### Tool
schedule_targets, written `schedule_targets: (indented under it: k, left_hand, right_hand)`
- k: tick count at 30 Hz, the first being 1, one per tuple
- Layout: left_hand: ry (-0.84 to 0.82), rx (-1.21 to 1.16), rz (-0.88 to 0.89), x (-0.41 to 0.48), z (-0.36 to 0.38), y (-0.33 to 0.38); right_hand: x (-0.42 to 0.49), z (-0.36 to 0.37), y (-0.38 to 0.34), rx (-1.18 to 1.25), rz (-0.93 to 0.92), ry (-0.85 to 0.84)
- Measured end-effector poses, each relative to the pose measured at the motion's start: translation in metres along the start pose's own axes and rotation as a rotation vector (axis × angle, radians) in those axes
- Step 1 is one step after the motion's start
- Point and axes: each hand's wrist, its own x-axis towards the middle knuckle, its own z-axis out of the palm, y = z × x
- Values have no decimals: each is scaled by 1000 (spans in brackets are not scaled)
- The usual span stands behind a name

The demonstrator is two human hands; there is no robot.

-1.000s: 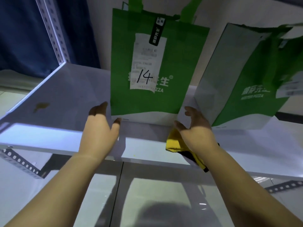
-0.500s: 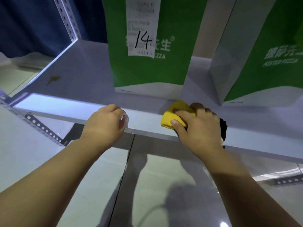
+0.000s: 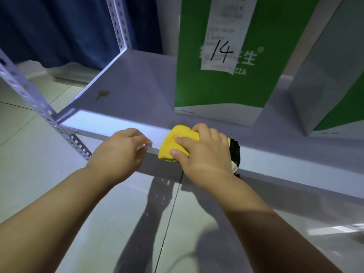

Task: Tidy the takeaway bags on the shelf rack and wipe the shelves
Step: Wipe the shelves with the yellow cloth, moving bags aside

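**Two hands at the front edge of a metal shelf, one gripping a yellow cloth**

The right hand (image 3: 204, 152) is closed around a folded yellow cloth (image 3: 178, 142), thumb and fingers pinching it against the front edge of the shelf (image 3: 137, 83). The cloth looks plush and fuzzy, with a black part showing behind the hand. The left hand (image 3: 120, 152) rests just beside it on the same edge, fingers curled loosely over the lip and holding nothing.

The shelf is smooth, pale grey metal with a glossy surface. A green takeaway bag (image 3: 226, 91) stands upright near the front edge, flat-sided and boxy, with a white receipt (image 3: 224, 36) stuck on it marked "14" by hand. A second green and white bag (image 3: 325, 75) stands just beside it toward the right edge. The left half of the shelf is open, apart from a small brown stain (image 3: 101, 94) near the left edge.

Perforated metal uprights (image 3: 118, 24) rise at the left corners. Below lies a glossy tiled floor (image 3: 29, 164); a dark blue curtain (image 3: 59, 26) hangs behind.
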Motion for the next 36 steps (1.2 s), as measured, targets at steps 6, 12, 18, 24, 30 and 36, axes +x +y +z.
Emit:
schedule_targets:
  k: [6, 12, 18, 24, 30, 36]
  left_hand:
    - [12, -7, 23, 0, -4, -15]
    - [87, -14, -60, -8, -22, -52]
    - [332, 27, -239, -14, -54, -96]
    - [597, 66, -311, -8, -72, -132]
    - [593, -39, -219, 6, -62, -158]
    - [592, -219, -209, 12, -51, -164]
  right_hand:
    - [-2, -7, 3, -89, -73, -101]
    - [36, 4, -43, -94, -171, -169]
    - [86, 30, -114, -115, -235, -152]
    - [129, 45, -142, -97, -312, -194]
    - [180, 60, -126, -109, -236, -57]
    - [241, 78, -147, -194, 81, 70]
